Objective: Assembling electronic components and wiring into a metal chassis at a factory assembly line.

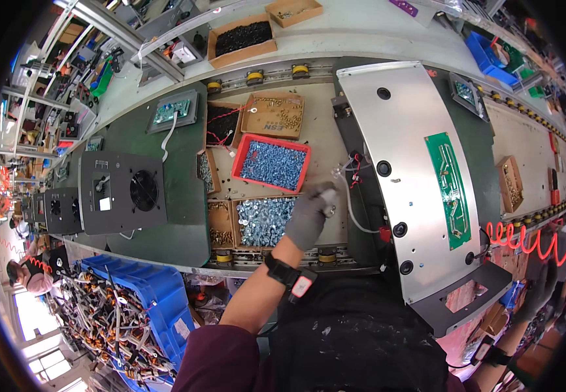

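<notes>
My left hand, in a grey glove, is closed above the work surface, beside a box of shiny metal nuts or washers. Something small and metallic shows at its fingertips, too small to name. Just beyond it stands a red tray full of small bluish fasteners. To its right lies a long silver metal panel with a green circuit board on it. At the far right rim, my gloved right hand is near a coiled red hose; its fingers are not clear.
Black housings with fans stand on the green mat at left. Cardboard boxes of brass-coloured and black parts lie beyond the red tray. A blue crate heaped with wired parts is at lower left. White cable runs beside the panel.
</notes>
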A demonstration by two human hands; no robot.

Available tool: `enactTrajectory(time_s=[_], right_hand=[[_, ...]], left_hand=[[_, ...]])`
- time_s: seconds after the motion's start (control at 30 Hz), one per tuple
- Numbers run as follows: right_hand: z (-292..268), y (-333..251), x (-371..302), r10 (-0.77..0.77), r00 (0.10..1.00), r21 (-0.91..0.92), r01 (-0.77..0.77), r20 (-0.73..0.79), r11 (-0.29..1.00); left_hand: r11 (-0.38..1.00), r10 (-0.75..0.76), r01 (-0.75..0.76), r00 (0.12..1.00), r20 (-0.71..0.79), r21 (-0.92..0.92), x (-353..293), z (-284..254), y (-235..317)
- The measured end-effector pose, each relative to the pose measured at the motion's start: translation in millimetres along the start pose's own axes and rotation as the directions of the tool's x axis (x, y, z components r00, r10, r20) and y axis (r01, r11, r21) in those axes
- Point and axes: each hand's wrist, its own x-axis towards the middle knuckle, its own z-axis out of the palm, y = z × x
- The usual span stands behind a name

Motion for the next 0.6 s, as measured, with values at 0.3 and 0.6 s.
enactTrajectory(time_s=[0.3,0.6], right_hand=[[14,-246,13,-0.603,0.792,-0.045,0.609,0.095,0.792],[94,-351,4,-0.739,0.602,0.318,0.668,0.302,0.673]], left_hand=[[0.257,-0.549,0.513,0.775,-0.313,0.819,7,-4,33],[0.809,0.001,0.161,0.961,-0.276,0.566,23,-24,-17]])
